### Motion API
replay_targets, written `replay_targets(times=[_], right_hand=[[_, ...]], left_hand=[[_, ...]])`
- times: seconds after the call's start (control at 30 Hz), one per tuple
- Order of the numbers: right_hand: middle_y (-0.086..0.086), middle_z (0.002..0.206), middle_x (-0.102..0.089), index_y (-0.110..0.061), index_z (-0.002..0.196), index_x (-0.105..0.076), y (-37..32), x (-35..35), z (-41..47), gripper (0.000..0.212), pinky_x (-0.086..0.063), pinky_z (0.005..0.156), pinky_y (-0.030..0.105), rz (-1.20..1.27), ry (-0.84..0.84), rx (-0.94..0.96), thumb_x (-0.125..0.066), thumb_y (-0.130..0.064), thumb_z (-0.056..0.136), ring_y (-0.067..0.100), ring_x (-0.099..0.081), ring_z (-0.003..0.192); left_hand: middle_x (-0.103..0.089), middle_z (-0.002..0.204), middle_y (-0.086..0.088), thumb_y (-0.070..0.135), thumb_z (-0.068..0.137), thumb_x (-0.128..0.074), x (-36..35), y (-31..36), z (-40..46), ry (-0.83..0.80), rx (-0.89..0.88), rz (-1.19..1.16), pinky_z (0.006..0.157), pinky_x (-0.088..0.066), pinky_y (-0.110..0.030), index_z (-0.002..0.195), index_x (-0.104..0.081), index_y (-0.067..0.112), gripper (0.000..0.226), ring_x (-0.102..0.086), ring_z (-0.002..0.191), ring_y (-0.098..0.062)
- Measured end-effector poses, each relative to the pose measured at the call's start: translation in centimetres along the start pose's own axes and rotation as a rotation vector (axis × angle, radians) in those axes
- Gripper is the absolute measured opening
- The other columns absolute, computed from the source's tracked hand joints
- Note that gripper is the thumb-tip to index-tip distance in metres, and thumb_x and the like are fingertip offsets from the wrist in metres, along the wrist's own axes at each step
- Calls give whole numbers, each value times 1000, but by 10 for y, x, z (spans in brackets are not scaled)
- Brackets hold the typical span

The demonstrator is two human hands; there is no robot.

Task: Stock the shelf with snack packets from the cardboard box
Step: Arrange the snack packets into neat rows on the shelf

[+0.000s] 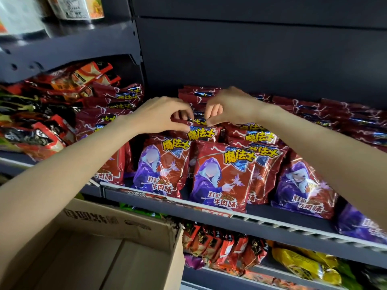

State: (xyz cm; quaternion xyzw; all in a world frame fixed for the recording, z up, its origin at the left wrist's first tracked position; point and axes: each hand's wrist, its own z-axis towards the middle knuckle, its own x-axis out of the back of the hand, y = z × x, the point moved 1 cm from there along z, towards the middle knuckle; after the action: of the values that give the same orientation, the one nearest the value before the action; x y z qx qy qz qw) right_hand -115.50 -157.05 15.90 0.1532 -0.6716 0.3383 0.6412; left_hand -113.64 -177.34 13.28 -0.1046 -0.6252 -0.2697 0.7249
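Red snack packets (pixel 222 176) say 魔法士 in yellow, 牛肉味 lower down. Cardboard box (pixel 117 222) print too blurry.

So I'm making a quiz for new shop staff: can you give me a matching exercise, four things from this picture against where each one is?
Things:
1. cardboard box
2. red packet pinched by left hand and right hand
3. yellow bag
4. noodle cup

Places:
A. top left, upper shelf
B. bottom left, below the arms
C. middle shelf, behind the front row
D. bottom right, lower shelf

Pairs: 1-B, 2-C, 3-D, 4-A
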Motion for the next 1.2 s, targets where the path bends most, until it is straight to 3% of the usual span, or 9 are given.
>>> replay_targets(times=[0.17,0.3,0.5,0.6,0.73,0.93,1.03,1.13,1.2], right_hand=[[-7,89,-71,-19,91,-71,6,-11,-4,9,-52,84,36,-96,111,8,-70,-23,83,9,-64,83],[-8,92,-70,-21,94,-69,7,-8,-25,10,-49,88,33,-119,317,90,-65,-28,88,10,-62,89],[2,93,-68,-10,95,-70,13,-8,-116,13,-47,75,36,-292,811,170,-59,-15,92,23,-61,87],[3,83,-68,-8,93,-71,17,-25,-176,16,-50,62,35,-315,924,54,-56,-13,94,20,-61,71],[-3,74,-66,-12,96,-71,28,-50,-261,18,-46,49,27,-162,927,-223,-55,-19,93,6,-52,58],[-15,77,-63,-22,99,-69,69,-64,-396,17,-40,48,15,81,954,-602,-56,-28,91,-2,-56,61],[-9,87,-67,-20,100,-68,105,-59,-454,13,-43,56,15,126,1002,-724,-58,-21,92,4,-60,72],[-4,100,-62,-17,108,-66,154,-53,-499,18,-44,66,29,146,1010,-785,-61,-12,91,18,-59,85],[2,116,-55,-18,119,-60,186,-49,-519,29,-45,77,38,128,949,-791,-63,-15,90,27,-55,103]], left_hand=[[-61,102,15,46,82,-67,-5,4,2,18,-12,128,70,-38,-25,104,-65,33,26,-54,88,-5],[-63,107,12,45,85,-62,-1,11,-1,91,10,226,75,-44,-30,106,-64,33,25,-55,104,-13],[-66,75,13,33,91,-55,4,86,-11,653,-116,189,53,-43,-24,86,-67,24,15,-59,72,-9],[-65,70,13,25,91,-57,-13,140,-6,771,-258,25,53,-44,-26,82,-68,20,15,-58,66,-7],[-65,81,14,21,90,-57,-53,217,7,550,-373,-336,70,-48,-29,91,-69,18,12,-59,77,-9],[-65,101,11,19,89,-60,-123,337,26,211,-402,-672,86,-44,-24,104,-66,21,16,-58,97,-4],[-57,111,13,27,89,-57,-154,387,39,190,-343,-635,91,-41,-23,117,-59,24,28,-53,107,-6],[-53,126,4,30,88,-59,-180,429,55,287,-280,-452,101,-29,-21,127,-53,21,41,-45,119,-15],[-49,132,-2,30,87,-64,-192,453,64,379,-220,-333,106,-25,-24,132,-49,18,50,-40,123,-18]])
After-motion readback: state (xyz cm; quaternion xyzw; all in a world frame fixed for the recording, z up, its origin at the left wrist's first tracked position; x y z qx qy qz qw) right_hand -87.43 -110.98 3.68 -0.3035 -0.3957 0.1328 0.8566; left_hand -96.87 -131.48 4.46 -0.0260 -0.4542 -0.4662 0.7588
